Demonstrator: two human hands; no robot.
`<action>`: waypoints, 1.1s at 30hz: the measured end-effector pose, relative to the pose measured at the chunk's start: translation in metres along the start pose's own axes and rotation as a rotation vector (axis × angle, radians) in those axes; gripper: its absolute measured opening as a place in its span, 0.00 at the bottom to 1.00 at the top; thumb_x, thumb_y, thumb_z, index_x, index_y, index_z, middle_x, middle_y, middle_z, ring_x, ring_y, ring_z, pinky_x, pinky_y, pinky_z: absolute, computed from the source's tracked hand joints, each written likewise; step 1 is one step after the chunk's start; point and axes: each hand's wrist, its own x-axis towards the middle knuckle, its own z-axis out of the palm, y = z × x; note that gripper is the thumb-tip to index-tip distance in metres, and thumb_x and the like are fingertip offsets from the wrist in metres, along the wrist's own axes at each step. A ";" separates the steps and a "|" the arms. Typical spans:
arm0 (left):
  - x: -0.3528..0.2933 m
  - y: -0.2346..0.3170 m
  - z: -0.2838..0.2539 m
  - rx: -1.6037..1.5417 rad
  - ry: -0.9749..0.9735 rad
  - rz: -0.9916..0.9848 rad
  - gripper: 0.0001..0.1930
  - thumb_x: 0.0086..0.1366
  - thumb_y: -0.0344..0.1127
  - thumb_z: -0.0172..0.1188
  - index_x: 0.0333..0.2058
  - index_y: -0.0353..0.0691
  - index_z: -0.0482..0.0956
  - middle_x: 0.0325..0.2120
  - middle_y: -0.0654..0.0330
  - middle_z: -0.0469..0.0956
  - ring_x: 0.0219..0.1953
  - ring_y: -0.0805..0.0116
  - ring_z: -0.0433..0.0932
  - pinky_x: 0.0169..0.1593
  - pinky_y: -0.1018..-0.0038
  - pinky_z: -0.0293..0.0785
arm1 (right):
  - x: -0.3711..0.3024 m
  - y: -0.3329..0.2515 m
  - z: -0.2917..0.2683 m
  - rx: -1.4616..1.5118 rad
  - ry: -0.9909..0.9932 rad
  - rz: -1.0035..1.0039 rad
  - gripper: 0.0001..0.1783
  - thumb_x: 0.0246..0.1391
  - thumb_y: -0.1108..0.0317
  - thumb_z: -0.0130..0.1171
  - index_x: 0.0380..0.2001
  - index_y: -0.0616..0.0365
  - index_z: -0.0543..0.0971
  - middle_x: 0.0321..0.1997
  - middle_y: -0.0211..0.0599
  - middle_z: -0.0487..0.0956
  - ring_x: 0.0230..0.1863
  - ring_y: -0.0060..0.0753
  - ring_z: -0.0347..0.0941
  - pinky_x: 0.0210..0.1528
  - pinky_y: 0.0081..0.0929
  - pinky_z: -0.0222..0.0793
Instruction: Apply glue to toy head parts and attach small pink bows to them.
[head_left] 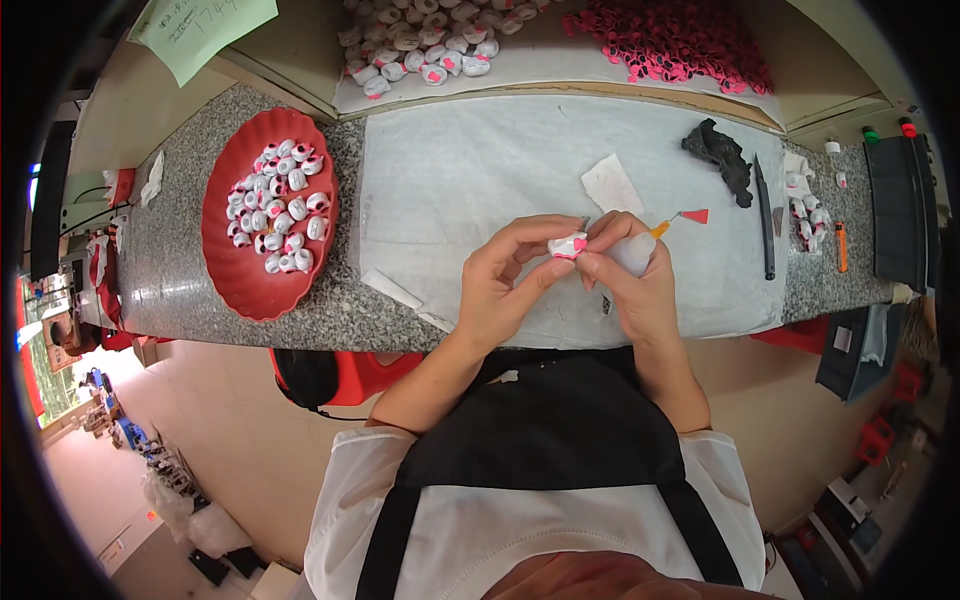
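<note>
In front of my chest, my left hand (495, 285) pinches a small white piece with pink markings (567, 246) between thumb and fingers. My right hand (645, 305) has its thumb and fingertips against the same piece. Tucked in that hand is a translucent squeeze bottle (632, 255) with a yellow needle tip (660, 229). The tip points away to the right, close to a small red flag-shaped bit (693, 216). Fingers partly cover the piece and the bottle. Both hands are above a white work sheet (450, 180).
Left stands a red scalloped tray (235, 285) with several white-and-pink pieces (275, 205). A shelf behind bears white pieces (435, 40) and pink parts (665, 45). Folded tissue (612, 185), a crumpled black sheet (722, 155), a dark pen-like tool (764, 220) and an orange stick (841, 247) lie right.
</note>
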 end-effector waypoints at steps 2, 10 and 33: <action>0.001 0.001 -0.001 -0.139 0.028 -0.082 0.13 0.49 0.22 0.53 0.36 0.30 0.67 0.39 0.49 0.67 0.40 0.67 0.68 0.45 0.75 0.64 | 0.000 0.004 0.000 -0.120 0.051 -0.134 0.10 0.36 0.79 0.55 0.24 0.60 0.66 0.24 0.32 0.65 0.20 0.19 0.62 0.20 0.15 0.59; -0.001 0.002 -0.005 -0.268 0.012 -0.152 0.12 0.50 0.22 0.52 0.36 0.31 0.67 0.36 0.52 0.69 0.39 0.69 0.69 0.43 0.76 0.65 | -0.002 -0.002 0.006 -0.140 -0.069 -0.086 0.17 0.35 0.79 0.57 0.34 0.63 0.69 0.23 0.31 0.69 0.22 0.17 0.63 0.20 0.12 0.58; -0.001 0.001 -0.005 -0.227 -0.058 -0.181 0.12 0.51 0.22 0.51 0.37 0.30 0.67 0.35 0.54 0.70 0.40 0.69 0.69 0.44 0.75 0.64 | -0.001 -0.004 -0.002 -0.055 -0.094 0.044 0.15 0.38 0.78 0.53 0.35 0.65 0.69 0.26 0.38 0.71 0.21 0.21 0.66 0.19 0.15 0.61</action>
